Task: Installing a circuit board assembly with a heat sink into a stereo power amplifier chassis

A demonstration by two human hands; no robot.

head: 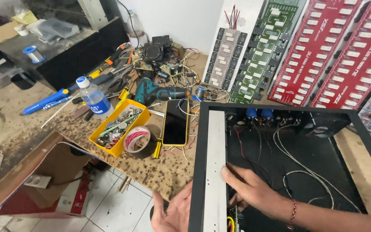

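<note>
The stained workbench is crowded, and the open black metal chassis overhangs its near edge above the tiled floor. The left hand braces the chassis's outer wall, fingers spread; the right hand lies flat inside against the aluminium strip, holding nothing. Steady, even pressure from both hands seems wise, since the only free room is rightward, the phone and tape roll crowding the left.

Left hand bears open-palmed against the outer side wall of the black metal chassis, fingers spread, nothing enclosed. Right hand lies inside the chassis just across that wall, fingertips touching the pale metal strip along its edge. White wires loop over the chassis floor beyond the right hand. Outward from the left hand, on the speckled bench, lie a phone, a tape roll and a yellow parts bin; the tape touches the bin.
</note>
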